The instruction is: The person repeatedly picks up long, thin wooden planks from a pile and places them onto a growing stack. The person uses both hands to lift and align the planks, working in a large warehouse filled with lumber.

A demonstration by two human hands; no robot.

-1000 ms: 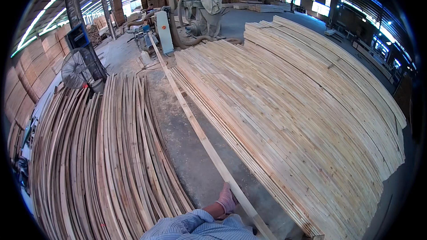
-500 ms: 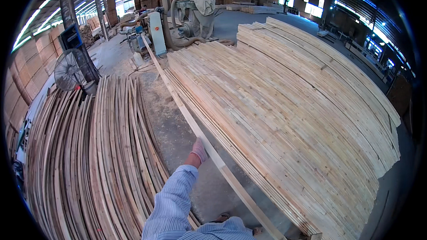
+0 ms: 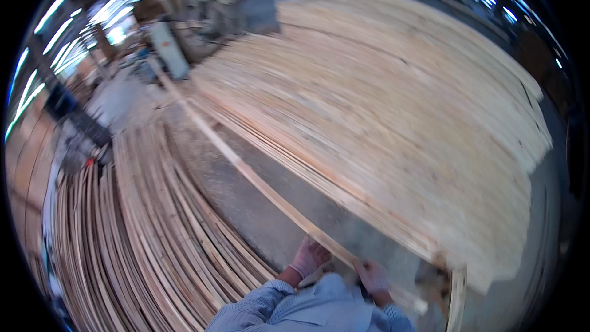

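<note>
A long, narrow wooden strip [image 3: 265, 190] slants from a machine at the far left down to my body. My left hand [image 3: 310, 256], in a light knitted glove, is closed on its left edge. My right hand [image 3: 372, 276], also gloved, holds the strip closer to its near end, on the opposite side. Motion blurs both hands, so single fingers are hard to make out. Past my right hand, the strip's near end [image 3: 410, 300] shows between my body and the large stack.
A wide stack of pale boards [image 3: 381, 117] fills the right side. Rough, darker strips [image 3: 166, 221] lie in bundles at left. Concrete floor [image 3: 246, 209] runs between them. At the far end stand a pale machine cabinet [image 3: 169, 50] and a dark post [image 3: 77, 114].
My view has swung and blurred. My right hand has come into sight on the strip. My left hand now grips nearer my body, and the strip stands further from the stack.
</note>
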